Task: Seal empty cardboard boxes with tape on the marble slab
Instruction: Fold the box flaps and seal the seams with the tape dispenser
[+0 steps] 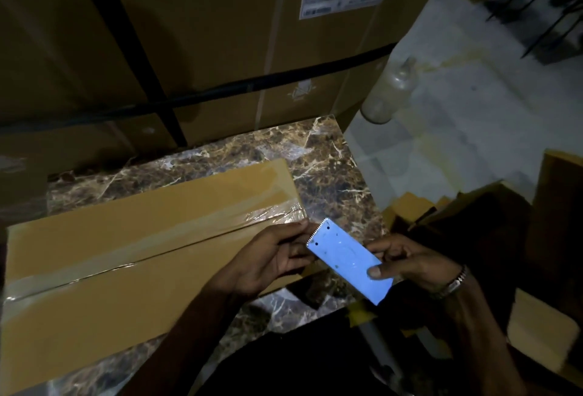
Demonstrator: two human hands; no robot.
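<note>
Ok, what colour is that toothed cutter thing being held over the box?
Light blue, with a serrated metal edge at its far end. The tape cutter shows in the head view.

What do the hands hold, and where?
The right hand pinches the blue tape cutter at its lower end; the left hand touches its toothed end.

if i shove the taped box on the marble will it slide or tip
Probably slide: the box lies low and flat on the polished marble slab, so tipping looks unlikely. Being empty, it should be light for its size. The glossy tape along its seam may be slick under fingers.
</note>
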